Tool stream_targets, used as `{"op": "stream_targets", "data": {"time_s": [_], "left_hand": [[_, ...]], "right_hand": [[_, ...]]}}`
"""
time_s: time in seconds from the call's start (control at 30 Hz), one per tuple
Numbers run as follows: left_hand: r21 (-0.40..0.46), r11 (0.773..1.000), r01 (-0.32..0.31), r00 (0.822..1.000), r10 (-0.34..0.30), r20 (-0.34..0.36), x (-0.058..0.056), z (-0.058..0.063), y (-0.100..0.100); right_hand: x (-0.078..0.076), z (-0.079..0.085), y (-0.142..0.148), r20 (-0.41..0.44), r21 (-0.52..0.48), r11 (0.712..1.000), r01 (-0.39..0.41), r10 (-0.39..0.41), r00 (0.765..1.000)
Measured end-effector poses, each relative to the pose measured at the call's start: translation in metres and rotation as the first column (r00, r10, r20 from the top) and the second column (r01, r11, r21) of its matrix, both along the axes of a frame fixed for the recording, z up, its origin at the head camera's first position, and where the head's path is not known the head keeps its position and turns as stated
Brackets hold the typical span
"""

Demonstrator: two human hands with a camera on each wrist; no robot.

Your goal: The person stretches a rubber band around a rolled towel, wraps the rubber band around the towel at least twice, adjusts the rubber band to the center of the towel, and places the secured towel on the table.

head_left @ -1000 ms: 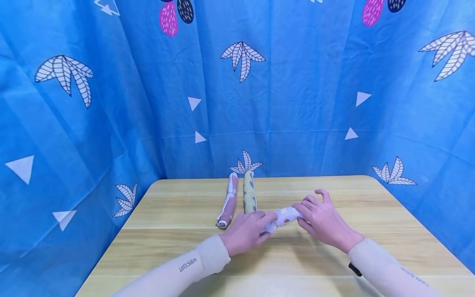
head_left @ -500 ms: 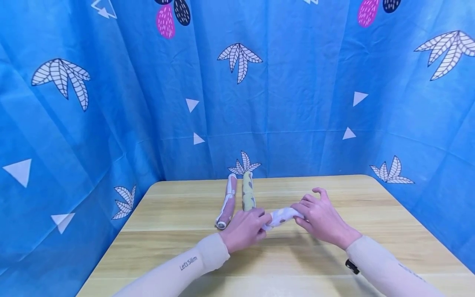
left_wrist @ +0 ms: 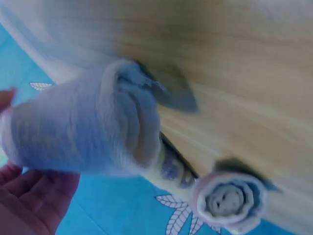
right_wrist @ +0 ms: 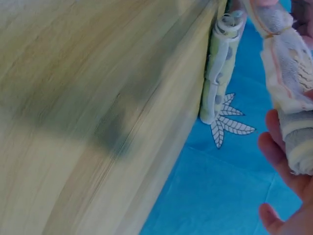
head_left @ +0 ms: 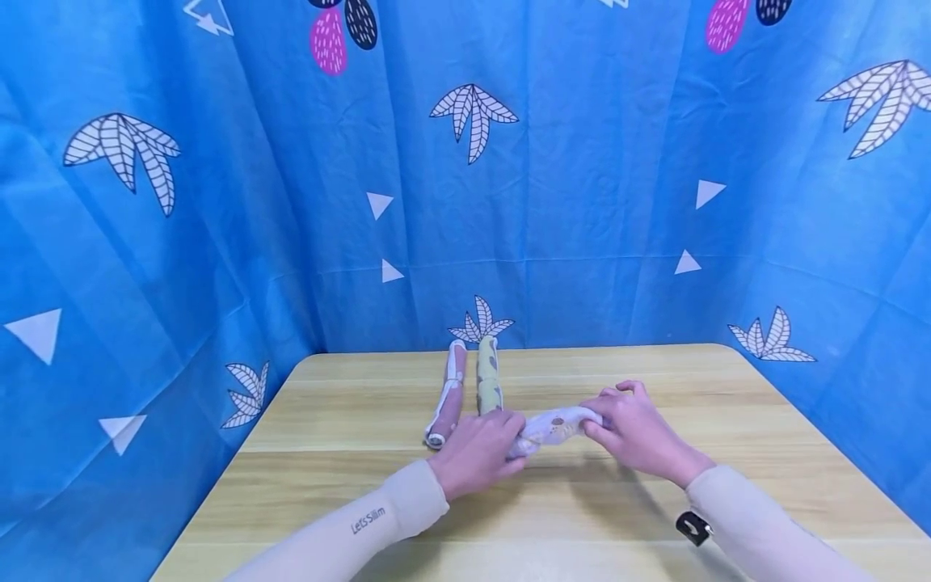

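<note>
A white rolled-up towel [head_left: 556, 426] with brown and grey markings is held slightly tilted over the wooden table. The left hand [head_left: 480, 453] grips its left end, fingers curled over the top. Thumb and fingers of the right hand [head_left: 636, 428] pinch the other end. In the left wrist view the towel's coiled end [left_wrist: 134, 122] faces the camera. The right wrist view shows its folded layers and a narrow band near one end, with the right hand's fingers [right_wrist: 281, 156] along it. Just behind the left hand lies a yellow-green rolled towel [head_left: 489, 376], its near end partly hidden.
A pink-mauve rolled towel [head_left: 447, 404] lies left of the yellow-green one, roughly parallel. Both point toward the back edge of the wooden table [head_left: 349, 485]. A blue patterned curtain [head_left: 582, 162] surrounds the table's back and sides.
The held towel has turned about its length, bringing different markings into view. The left fingers have closed further round its end, and the right hand's raised finger has lowered. The other rolls stay put.
</note>
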State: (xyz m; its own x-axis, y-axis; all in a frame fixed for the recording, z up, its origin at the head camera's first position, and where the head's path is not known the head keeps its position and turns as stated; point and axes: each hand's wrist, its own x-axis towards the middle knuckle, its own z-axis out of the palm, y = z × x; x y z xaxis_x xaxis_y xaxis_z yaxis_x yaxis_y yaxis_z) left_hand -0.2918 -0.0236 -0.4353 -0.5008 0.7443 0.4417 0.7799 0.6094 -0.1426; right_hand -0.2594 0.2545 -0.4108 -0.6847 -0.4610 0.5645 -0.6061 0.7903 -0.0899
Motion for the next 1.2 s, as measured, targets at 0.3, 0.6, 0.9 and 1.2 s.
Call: {"op": "stream_targets", "data": {"time_s": [0.3, 0.6, 0.9, 1.2], "left_hand": [[0.145, 0.988, -0.058, 0.925, -0.001, 0.379, 0.001, 0.006, -0.001], [0.193, 0.981, -0.018, 0.836, -0.092, 0.541, 0.0, 0.01, -0.002], [0.136, 0.991, 0.007, 0.973, -0.038, 0.227, 0.008, -0.002, 0.008], [0.123, 0.988, 0.089, 0.996, -0.09, -0.002, 0.005, 0.004, 0.005]], "right_hand": [[0.003, -0.003, 0.007, -0.083, 0.057, 0.997, -0.044, 0.049, 0.995], [-0.004, -0.011, 0.015, -0.311, 0.261, 0.964, -0.044, 0.127, 0.942], [-0.003, -0.005, 0.003, -0.257, 0.131, 0.991, -0.014, 0.048, 0.965], [0.001, 0.002, -0.001, -0.165, 0.053, 0.998, 0.026, -0.017, 0.986]]}}
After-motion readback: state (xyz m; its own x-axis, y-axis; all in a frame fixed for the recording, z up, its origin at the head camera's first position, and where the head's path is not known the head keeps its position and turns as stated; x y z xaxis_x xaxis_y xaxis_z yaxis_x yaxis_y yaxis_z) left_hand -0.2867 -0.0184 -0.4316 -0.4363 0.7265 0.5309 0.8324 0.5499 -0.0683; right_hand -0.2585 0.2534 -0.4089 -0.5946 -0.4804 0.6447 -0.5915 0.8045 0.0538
